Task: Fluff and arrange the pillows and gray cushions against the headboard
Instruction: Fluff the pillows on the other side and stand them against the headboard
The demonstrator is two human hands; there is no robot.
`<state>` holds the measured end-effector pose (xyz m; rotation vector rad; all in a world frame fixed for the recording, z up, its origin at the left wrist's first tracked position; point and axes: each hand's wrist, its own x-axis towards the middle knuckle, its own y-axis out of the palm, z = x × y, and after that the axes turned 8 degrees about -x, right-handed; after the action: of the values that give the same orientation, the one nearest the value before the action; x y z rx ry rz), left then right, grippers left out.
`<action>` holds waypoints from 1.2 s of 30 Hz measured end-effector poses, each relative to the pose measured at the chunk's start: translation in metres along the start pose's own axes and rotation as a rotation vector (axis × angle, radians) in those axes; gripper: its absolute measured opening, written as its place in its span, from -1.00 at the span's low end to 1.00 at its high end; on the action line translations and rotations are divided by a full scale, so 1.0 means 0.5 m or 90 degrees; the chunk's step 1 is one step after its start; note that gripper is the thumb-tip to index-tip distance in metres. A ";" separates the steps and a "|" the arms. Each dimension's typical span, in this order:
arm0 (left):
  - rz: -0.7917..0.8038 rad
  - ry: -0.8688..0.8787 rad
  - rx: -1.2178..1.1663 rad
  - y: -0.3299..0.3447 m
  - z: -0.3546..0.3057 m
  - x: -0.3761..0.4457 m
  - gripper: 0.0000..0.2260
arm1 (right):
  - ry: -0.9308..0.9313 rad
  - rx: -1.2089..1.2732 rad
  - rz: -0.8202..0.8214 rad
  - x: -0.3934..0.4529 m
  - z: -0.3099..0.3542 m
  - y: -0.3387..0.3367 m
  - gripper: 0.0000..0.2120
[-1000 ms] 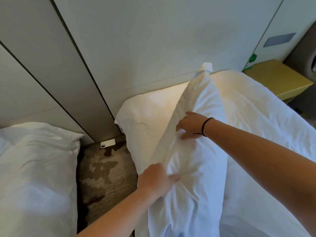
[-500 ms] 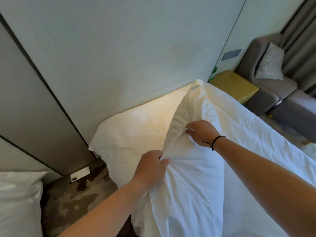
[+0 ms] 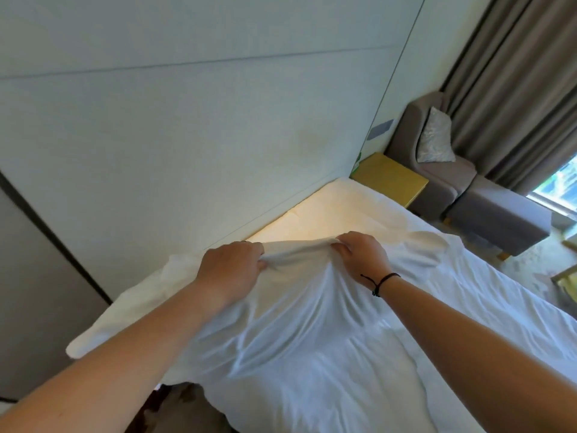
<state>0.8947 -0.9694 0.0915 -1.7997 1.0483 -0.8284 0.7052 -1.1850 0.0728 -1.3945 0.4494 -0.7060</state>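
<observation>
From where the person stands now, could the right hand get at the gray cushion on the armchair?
Probably not. The right hand is shut on the white pillow, and the gray cushion sits on the armchair beyond the bed's far side, past the yellow nightstand. It would need letting go and walking round.

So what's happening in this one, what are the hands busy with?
A person is making up a bed. Both hands, left hand and right hand, are gripping the far edge of a white pillow, bunching the fabric between them. The pillow lies on the bed near the pale headboard. A gray cushion sits on the armchair in the corner.
</observation>
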 end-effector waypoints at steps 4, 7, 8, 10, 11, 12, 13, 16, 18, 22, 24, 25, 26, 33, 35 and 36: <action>0.000 -0.001 0.060 0.017 0.068 0.064 -0.83 | 0.008 -0.014 0.000 0.029 0.032 0.047 -0.66; 0.006 -0.029 0.153 0.052 0.103 0.092 -0.86 | 0.006 -0.060 0.013 0.062 0.044 0.083 -0.66; -0.001 -0.049 0.169 0.065 0.113 0.099 -0.84 | 0.012 -0.064 0.012 0.079 0.048 0.094 -0.67; -0.021 -0.086 0.189 0.086 0.133 0.120 -0.78 | 0.026 -0.063 0.003 0.119 0.056 0.114 -0.70; -0.029 -0.101 0.191 0.092 0.141 0.133 -0.77 | 0.033 -0.059 0.007 0.141 0.059 0.124 -0.71; -0.033 -0.114 0.186 0.097 0.150 0.147 -0.77 | 0.037 -0.053 0.015 0.162 0.061 0.133 -0.72; -0.032 -0.121 0.179 0.101 0.158 0.162 -0.78 | 0.034 -0.046 0.023 0.180 0.059 0.141 -0.74; -0.002 -0.120 0.177 0.105 0.188 0.206 -0.71 | -0.003 -0.052 0.063 0.220 0.040 0.159 -0.77; 0.022 -0.116 0.183 0.099 0.216 0.235 -0.67 | -0.024 -0.092 0.099 0.242 0.024 0.165 -0.76; 0.048 -0.136 0.163 0.079 0.277 0.269 -0.67 | -0.009 -0.109 0.091 0.273 0.014 0.183 -0.72; 0.052 -0.142 0.128 0.072 0.299 0.290 -0.66 | 0.014 -0.083 0.060 0.292 0.017 0.190 -0.69; 0.060 -0.142 0.109 0.069 0.305 0.308 -0.65 | 0.024 -0.071 0.046 0.307 0.017 0.188 -0.67; 0.072 -0.141 0.098 0.066 0.308 0.331 -0.65 | 0.031 -0.066 0.033 0.325 0.016 0.185 -0.66; 0.046 -0.015 0.081 0.016 0.251 0.494 -0.70 | 0.132 -0.078 0.063 0.519 -0.034 0.084 -0.68; 0.008 0.006 0.074 -0.009 0.229 0.543 -0.71 | 0.131 -0.105 0.052 0.600 -0.051 0.040 -0.69; -0.015 0.010 0.075 -0.022 0.218 0.569 -0.72 | 0.130 -0.109 0.030 0.643 -0.057 0.019 -0.69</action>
<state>1.1111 -1.1843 0.0906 -1.7108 0.9699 -0.9018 0.9198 -1.4253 0.0969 -1.4727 0.7154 -0.7903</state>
